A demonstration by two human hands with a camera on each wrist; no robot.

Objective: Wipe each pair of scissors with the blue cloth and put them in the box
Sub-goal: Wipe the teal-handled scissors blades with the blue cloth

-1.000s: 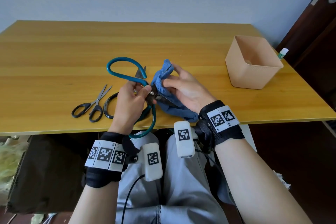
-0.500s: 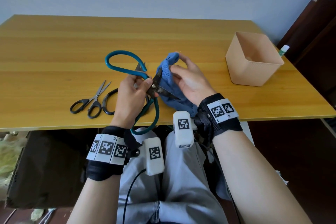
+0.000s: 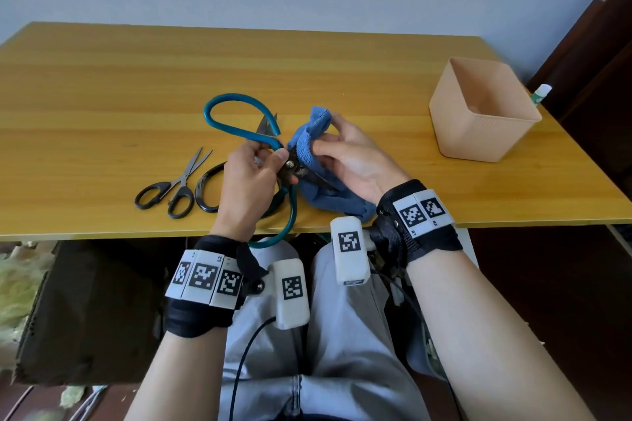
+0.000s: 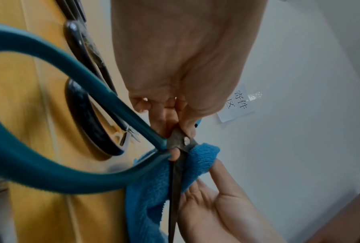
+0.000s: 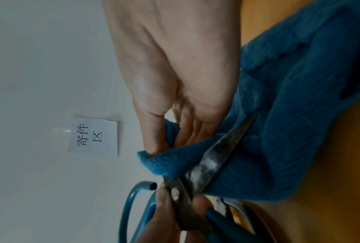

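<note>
Near the front edge of the desk [image 3: 102,106], left of the hands, lie small black-handled scissors [image 3: 172,186] with their blades pointing toward the far edge. Just to their right a second pair with large black loop handles [image 3: 205,193] rests flat, partly hidden behind the left hand [image 3: 248,181]; its blade tips [image 3: 266,123] show beyond the teal loop. Both pairs lie apart from the cloth.

The left hand is raised above the front edge, back of the hand toward the head camera, wrist over the lap. Its thumb and fingers are curled and pinch the teal-handled scissors [image 3: 239,116] at the pivot, thumb tip just beside the rivet [image 4: 186,140]. One teal loop stands up toward the far edge and the other hangs down past the front edge toward the knees. The dark blades run rightward from the pivot into the blue cloth [image 3: 309,147].

The right hand [image 3: 355,161] faces palm-left. Its thumb and fingers are bent around the cloth, which folds over the blade [image 5: 220,154]; the thumb presses cloth on one side and the fingers back it from the other. The rest of the cloth trails down to the desk's front edge by the right wrist.

Well to the right, near the right edge, stands the open beige box [image 3: 482,133], well apart from both hands. A small white and green bottle [image 3: 541,92] shows just behind the box, beyond the desk's edge.
</note>
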